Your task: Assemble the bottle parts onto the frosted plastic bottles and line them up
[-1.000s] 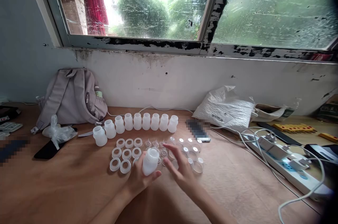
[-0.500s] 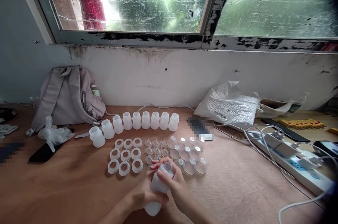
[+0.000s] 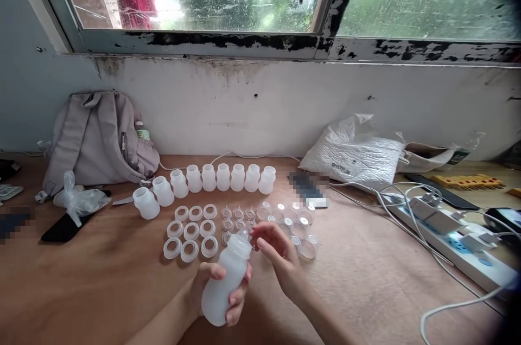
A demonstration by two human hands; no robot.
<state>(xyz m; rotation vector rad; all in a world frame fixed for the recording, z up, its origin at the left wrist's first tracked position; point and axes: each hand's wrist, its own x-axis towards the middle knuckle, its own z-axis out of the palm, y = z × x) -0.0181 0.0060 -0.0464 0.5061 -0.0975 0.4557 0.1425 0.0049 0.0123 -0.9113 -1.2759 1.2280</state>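
A frosted white baby bottle tilts up to the right at the front of the table. My left hand is wrapped round its body, thumb on the near side. A ring collar and a clear nipple top the bottle. Beside that nipple, my right hand has its fingers curved and apart; whether a fingertip touches it I cannot tell. Behind are several white ring collars, several clear nipples and several clear domed caps, partly hidden by my right hand.
Several frosted bottle bodies stand in a curved row at the back. A grey backpack leans on the wall at left. To the right are a silver bag, a power strip and loose white cables.
My right hand has come off the bottle's top and moved to the right, its fingers opening. The bottle, in my left hand, has shifted left and its whole side now shows.
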